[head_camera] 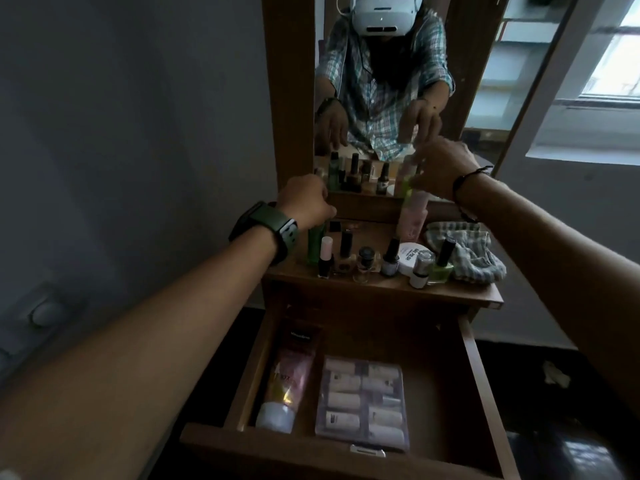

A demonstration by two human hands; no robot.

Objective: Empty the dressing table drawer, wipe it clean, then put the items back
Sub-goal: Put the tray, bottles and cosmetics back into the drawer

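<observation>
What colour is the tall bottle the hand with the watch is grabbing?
Green. The left hand grips the tall bottle by its top; the head view shows it.

A tall mirror (381, 98) in a brown wooden frame (287, 98) stands at the back of the table and reflects a person in a checked shirt (377, 98) wearing a white headset (381, 12). To the left is a plain grey wall (138, 116). To the right a window (609, 64) lets in daylight above a pale sill (585, 154). The floor (554, 427) is dark and glossy; a small whitish scrap (556, 374), perhaps crumpled paper, lies on it to the right.
</observation>
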